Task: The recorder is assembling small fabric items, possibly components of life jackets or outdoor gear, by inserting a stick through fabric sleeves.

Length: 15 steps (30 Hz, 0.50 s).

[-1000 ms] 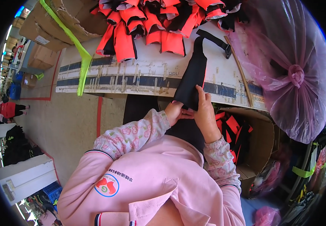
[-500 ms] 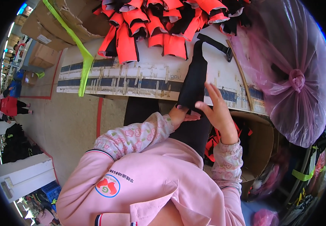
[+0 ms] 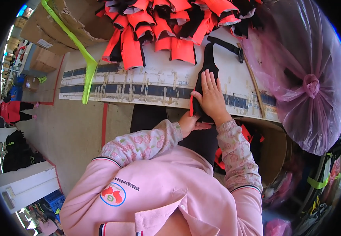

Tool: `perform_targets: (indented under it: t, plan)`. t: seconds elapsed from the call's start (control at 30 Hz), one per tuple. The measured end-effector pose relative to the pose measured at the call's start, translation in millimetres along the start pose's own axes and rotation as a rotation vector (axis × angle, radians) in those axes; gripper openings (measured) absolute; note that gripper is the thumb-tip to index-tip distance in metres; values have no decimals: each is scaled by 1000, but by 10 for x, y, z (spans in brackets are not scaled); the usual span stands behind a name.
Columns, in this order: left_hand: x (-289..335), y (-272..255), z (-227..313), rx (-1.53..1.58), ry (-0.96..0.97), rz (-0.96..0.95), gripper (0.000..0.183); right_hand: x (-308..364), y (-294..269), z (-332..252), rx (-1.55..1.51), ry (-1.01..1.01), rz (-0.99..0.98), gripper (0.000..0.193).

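A long, tapered black fabric piece with an orange-red edge point(image 3: 208, 63) is positioned just right of the frame centre, its upper part laid on a white tabletop with dark blue bands point(image 3: 166, 71) and its lower end extended past the near edge. The right hand point(image 3: 213, 98) is pressed flat over the piece, fingers straight and together, thumb spread, with nothing gripped. The left hand point(image 3: 192, 124) is placed at the lower end, its fingers partly hidden by the fabric; whether the end is gripped cannot be told. A black webbing strap point(image 3: 223, 44) with a black plastic buckle point(image 3: 240, 56) is located above, beside a thin wooden stick point(image 3: 252, 80). Orange-red and black fabric pieces point(image 3: 154, 25) are heaped at upper centre.
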State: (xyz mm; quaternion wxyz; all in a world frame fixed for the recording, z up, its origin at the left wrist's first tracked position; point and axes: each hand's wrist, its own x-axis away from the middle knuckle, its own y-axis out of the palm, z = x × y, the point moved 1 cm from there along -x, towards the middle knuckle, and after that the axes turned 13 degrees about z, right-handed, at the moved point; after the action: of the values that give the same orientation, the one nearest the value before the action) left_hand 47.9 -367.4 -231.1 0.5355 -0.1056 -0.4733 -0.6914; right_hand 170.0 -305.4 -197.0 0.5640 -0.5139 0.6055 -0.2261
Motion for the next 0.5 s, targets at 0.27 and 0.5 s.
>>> perform_targets:
  t: [0.27,0.5]
  plan:
    - [60,52,80,-161,-6,77,32,9,14,-21,11,-1,23,78]
    - [25,90,23,-85,46,50,28,-4,-150,151,-254,111,124,56]
